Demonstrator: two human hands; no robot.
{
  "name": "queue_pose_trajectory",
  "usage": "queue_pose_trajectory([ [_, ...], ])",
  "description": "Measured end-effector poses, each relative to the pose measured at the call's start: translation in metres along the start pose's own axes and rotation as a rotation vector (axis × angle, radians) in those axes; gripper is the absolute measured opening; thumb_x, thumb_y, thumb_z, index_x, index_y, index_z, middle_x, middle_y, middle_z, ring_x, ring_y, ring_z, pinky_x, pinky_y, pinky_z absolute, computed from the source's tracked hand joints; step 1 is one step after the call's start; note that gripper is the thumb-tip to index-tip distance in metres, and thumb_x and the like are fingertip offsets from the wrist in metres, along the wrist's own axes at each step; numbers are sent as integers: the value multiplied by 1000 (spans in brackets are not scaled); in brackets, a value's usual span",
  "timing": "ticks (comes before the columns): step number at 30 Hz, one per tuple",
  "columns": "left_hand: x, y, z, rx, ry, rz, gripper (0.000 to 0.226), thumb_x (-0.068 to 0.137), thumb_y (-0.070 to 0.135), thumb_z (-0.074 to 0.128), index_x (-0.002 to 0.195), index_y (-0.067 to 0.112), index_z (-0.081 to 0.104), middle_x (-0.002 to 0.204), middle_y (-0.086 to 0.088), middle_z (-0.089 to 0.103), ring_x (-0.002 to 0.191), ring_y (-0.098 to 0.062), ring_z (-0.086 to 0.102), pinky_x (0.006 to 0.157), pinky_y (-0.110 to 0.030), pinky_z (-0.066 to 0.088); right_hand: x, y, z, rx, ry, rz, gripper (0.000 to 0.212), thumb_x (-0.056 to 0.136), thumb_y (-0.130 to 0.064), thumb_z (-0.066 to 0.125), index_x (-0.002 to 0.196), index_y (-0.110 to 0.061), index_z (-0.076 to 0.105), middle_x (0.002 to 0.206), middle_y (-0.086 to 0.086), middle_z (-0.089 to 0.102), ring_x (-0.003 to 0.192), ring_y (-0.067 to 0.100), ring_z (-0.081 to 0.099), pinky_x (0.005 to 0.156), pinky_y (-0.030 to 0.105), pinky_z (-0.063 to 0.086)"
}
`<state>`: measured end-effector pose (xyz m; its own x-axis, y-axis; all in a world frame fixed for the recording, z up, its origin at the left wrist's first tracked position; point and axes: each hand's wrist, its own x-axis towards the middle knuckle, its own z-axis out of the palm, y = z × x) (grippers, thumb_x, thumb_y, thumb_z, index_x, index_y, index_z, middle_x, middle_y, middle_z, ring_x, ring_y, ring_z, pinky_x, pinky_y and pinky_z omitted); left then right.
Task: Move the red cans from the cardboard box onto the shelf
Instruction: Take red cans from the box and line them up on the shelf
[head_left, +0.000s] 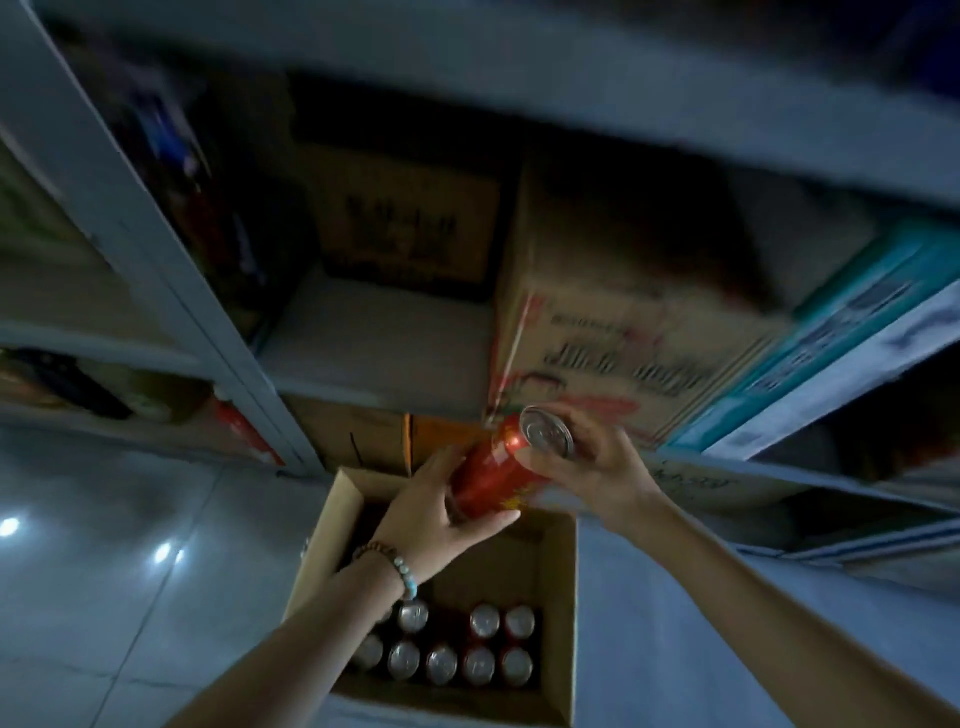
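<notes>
Grey shelf (374, 348) carrying cartons (623, 312), cardboard box (558, 597) sitting on tiled floor (130, 519); left hand (436, 514) wrapping tilted red can (493, 467), right hand (597, 467) gripping its top.

Glossy red metal can (493, 470), matt brown cardboard box (558, 597), shiny tiled floor (130, 519).

Storeroom or shop stockroom. Indicators: grey metal shelving (156, 249) loaded with printed cardboard cartons (623, 312) and a teal carton (841, 332); glossy tiled floor (104, 545); an open cardboard box (561, 597) of red cans (441, 665) standing on the floor beside the shelving.
</notes>
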<state>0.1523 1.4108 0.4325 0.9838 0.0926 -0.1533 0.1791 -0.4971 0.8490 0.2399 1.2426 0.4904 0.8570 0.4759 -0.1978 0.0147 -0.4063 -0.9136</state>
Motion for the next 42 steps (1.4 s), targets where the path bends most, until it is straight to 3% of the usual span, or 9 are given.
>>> queue_pose_trajectory([
  [4,2,131,-60,-33,103,154,69,59,65,65,117,50,30,115,26,44,102,10,48,76,-6,47,-13,-126,-66,-8,107,-126,45,64,-55,77,98,-31,62,91,-16,68,86,-3,64,65,13,50],
  [8,12,240,-100,-78,240,282,64,63,51,73,113,51,35,114,26,45,103,8,50,77,-8,49,-21,-223,-122,-39,179,-225,48,58,-63,68,93,-30,63,85,-14,67,77,-7,63,60,10,47],
  [16,55,360,-135,-59,227,378,72,61,50,76,122,37,41,110,23,51,97,8,51,77,-15,50,-17,-307,-210,-219,169,-343,56,68,-64,58,111,-30,62,103,-13,67,94,-1,63,77,19,52],
  [19,81,378,-135,-96,230,350,82,57,55,76,128,34,41,117,17,56,103,0,57,85,-26,52,-9,-303,-251,-431,291,-396,58,79,-65,44,124,-31,56,123,-13,59,114,2,53,98,28,45],
  [22,109,386,-128,-174,234,300,81,59,45,81,127,32,40,120,11,57,106,-7,57,91,-33,50,5,-287,-291,-738,386,-356,53,88,-56,47,137,-36,44,147,-14,38,137,7,29,113,28,22],
  [25,132,386,-115,-248,210,227,78,65,24,82,129,24,37,115,12,50,108,-7,50,94,-27,41,22,-267,-310,-846,260,-225,56,93,-54,40,146,-40,27,157,-17,12,145,6,7,115,30,9],
  [28,153,376,-98,-254,166,151,85,64,21,83,133,23,33,118,6,49,117,-17,49,99,-35,42,35,-257,-315,-873,198,-163,53,97,-52,29,148,-40,19,159,-16,4,146,7,-2,116,31,0],
  [37,192,368,-78,-229,198,175,84,65,21,83,134,21,35,127,0,52,115,-16,51,93,-29,42,57,-247,-324,-930,187,-251,51,94,-57,32,141,-38,34,152,-9,23,142,15,18,118,38,12],
  [42,196,368,-80,-127,209,292,96,64,24,83,140,29,25,137,7,42,126,-12,43,103,-34,40,79,-252,-324,-771,275,-263,42,91,-58,39,116,-31,58,126,-6,42,122,15,36,104,32,29],
])
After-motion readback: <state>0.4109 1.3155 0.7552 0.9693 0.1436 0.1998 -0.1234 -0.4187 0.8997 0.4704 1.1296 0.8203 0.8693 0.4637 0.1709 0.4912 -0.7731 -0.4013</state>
